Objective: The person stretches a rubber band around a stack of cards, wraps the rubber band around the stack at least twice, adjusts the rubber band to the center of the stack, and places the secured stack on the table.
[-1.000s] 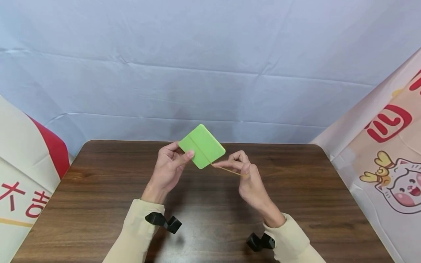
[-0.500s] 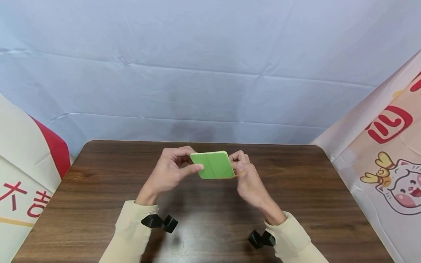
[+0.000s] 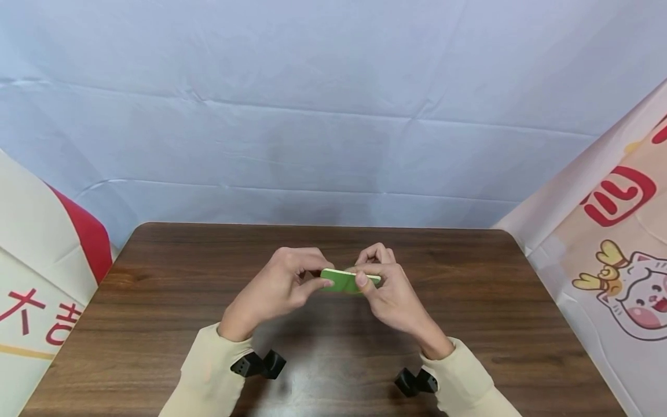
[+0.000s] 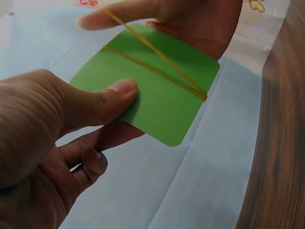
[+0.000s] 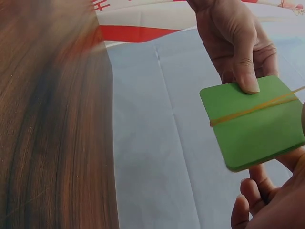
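Observation:
In the head view, a thin green square stack of cards [image 3: 340, 281] with rounded corners is held above the table, tilted nearly edge-on. My left hand [image 3: 283, 286] pinches its left side, thumb on the face and fingers behind. An orange rubber band [image 4: 153, 73] crosses the green face in the left wrist view, and one strand slants away from the edge to a digit of my right hand [image 3: 393, 292]. That hand is at the stack's right end, and the right wrist view shows some of its fingers below the stack [image 5: 257, 138].
Both hands are over a dark brown wooden table [image 3: 172, 266]. A pale blue cloth [image 3: 333, 116] hangs behind it, with printed banners on the left [image 3: 36, 260] and right [image 3: 615, 243]. A small black camera sits on each wrist.
The green stack has turned from face-on to nearly edge-on and shifted lower and to the right. My left hand has moved right with it, closing the distance to my right hand.

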The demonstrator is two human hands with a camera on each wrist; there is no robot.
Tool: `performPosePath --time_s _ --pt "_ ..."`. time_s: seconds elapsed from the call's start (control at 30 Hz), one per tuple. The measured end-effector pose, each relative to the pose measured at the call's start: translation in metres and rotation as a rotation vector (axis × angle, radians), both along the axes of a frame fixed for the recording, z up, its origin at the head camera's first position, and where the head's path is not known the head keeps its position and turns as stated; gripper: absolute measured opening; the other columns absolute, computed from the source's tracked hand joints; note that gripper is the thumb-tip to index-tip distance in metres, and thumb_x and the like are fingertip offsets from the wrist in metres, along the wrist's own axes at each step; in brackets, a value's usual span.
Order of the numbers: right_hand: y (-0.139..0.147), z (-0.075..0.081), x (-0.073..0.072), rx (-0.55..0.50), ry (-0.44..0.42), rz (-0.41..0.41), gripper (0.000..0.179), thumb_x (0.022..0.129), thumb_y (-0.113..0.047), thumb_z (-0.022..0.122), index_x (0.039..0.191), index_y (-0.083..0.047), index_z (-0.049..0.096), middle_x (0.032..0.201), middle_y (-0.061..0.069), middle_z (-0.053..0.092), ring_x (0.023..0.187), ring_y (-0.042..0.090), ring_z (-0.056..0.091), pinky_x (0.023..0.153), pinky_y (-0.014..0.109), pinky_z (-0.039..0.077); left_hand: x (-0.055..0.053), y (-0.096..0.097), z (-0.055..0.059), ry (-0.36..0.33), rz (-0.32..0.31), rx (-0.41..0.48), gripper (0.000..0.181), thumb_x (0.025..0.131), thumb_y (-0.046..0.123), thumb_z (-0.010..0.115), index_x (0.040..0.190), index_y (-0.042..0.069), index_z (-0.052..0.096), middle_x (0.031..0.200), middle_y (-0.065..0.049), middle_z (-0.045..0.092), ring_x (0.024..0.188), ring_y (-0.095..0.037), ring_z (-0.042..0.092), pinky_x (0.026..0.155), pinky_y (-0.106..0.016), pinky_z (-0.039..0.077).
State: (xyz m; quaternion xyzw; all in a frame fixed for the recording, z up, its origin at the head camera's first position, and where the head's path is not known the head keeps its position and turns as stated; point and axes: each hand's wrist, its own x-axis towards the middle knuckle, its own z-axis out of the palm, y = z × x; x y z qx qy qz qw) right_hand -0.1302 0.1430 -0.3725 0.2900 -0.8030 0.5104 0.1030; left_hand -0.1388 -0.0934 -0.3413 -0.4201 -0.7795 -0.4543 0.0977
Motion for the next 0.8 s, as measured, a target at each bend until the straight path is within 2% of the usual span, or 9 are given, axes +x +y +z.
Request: performPosePath --time_s 0.2,0.57,0.67,0.8 --pt "0.0021 -0.0017 0.0016 0.013 0.008 0.002 0.055 0.098 -0.059 0.055 0.1 -0.01 0.081 0.102 0.0 0.052 0.094 0.023 0.042 0.08 0.04 0.036 0.0035 0.0028 0.002 0.035 0.03 -0.065 0.011 0.088 0.003 0.079 0.091 0.013 0.076 0.081 0.008 0.064 0.06 -0.002 0.047 0.054 -0.02 0.042" --pt "0.0008 0.0002 0.0039 -0.003 -0.039 -0.008 0.014 0.096 -0.023 0.072 0.098 -0.013 0.082 0.106 0.001 0.053 0.098 0.023 0.043 0.083 0.038 0.036 0.0059 0.0069 0.0019 0.102 0.039 -0.093 0.01 0.087 0.001 0.079 0.091 0.01 0.076 0.081 0.008 0.064 0.063 -0.001 0.048 0.057 -0.02 0.043" --pt "0.0007 0.0011 0.0041 0.005 -0.043 -0.015 0.01 0.095 -0.015 0.073 0.097 -0.013 0.082 0.107 0.001 0.054 0.099 0.023 0.044 0.083 0.038 0.037 0.0058 0.0074 0.0026 0.106 0.053 -0.091 0.01 0.086 0.002 0.08 0.09 0.011 0.076 0.08 0.008 0.063 0.062 -0.001 0.047 0.056 -0.02 0.043" --pt "0.0004 0.0029 0.0045 0.011 -0.054 -0.019 0.009 0.095 -0.014 0.073 0.094 -0.014 0.082 0.107 0.001 0.054 0.1 0.023 0.045 0.083 0.039 0.038 0.0058 0.0076 0.0032 0.104 0.067 -0.092 0.01 0.087 0.003 0.079 0.09 0.011 0.076 0.079 0.009 0.061 0.062 -0.001 0.046 0.056 -0.02 0.041"
